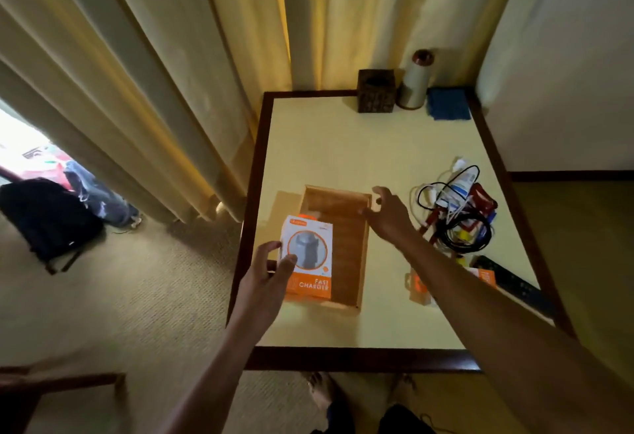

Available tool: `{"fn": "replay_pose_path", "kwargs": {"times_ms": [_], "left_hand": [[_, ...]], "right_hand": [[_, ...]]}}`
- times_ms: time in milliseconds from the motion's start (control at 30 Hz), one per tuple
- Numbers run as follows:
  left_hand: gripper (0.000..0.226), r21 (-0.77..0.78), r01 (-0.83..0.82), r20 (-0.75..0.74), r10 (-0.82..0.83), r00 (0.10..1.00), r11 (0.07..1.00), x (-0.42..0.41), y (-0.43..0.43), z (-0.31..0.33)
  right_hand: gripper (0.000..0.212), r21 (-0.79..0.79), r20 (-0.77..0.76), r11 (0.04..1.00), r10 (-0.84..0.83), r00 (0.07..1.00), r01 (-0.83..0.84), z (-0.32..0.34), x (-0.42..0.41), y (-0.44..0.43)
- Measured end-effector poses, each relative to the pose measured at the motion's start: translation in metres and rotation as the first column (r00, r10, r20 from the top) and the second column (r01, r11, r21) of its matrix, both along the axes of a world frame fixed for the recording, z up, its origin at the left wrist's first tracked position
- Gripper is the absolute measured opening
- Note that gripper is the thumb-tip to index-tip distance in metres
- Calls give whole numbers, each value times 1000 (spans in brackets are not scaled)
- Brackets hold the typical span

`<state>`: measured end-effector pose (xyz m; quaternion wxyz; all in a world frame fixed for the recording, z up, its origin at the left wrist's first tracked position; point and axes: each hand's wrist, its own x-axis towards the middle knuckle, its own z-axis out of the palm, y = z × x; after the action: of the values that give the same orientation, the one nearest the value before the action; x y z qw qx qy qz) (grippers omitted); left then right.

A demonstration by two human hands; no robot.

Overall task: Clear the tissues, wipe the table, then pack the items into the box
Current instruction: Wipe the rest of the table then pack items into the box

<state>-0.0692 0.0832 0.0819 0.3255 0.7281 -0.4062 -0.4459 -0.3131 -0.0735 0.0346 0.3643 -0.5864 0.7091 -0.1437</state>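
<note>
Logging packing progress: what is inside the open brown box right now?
Its visible floor is bare. The left hand holds a Fast Charger package across the left side of the box; whatever lies beneath that package is hidden. The right hand hovers open at the right rim.

Cream curtains point(137, 90) hang in folds to the beige carpet point(144, 303). Black backpack point(48, 224) on carpet at left, bundled clothing point(99, 196) just behind it. Pale cylindrical flask point(415, 83), brown cap, upright before the curtains. White wall point(566, 73) at right.
</note>
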Motion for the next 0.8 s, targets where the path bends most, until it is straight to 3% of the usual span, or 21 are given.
{"fn": "replay_pose_path", "kwargs": {"times_ms": [100,233,400,533,633,800], "left_hand": [[37,-13,-32,22,32,999,999,6,-10,3],[34,-4,-6,33,6,999,1000,-2,-29,16],[35,111,98,2,-99,995,989,-31,-49,9],[37,176,182,43,-192,980,967,-56,-51,-12],[55,212,231,94,-255,962,950,-68,-54,-30],[60,419,307,120,-387,914,855,-78,-63,-47]], "right_hand": [[77,102,-20,995,22,1000,-20,-10,5,57],[53,249,166,968,-56,985,13,-16,7,93],[52,212,85,977,1,996,-19,-12,0,83],[57,204,116,977,42,992,-65,-23,-13,85],[53,178,157,983,10,988,-38,-26,-15,90],[50,176,187,984,-49,981,15,-21,-8,90]]}}
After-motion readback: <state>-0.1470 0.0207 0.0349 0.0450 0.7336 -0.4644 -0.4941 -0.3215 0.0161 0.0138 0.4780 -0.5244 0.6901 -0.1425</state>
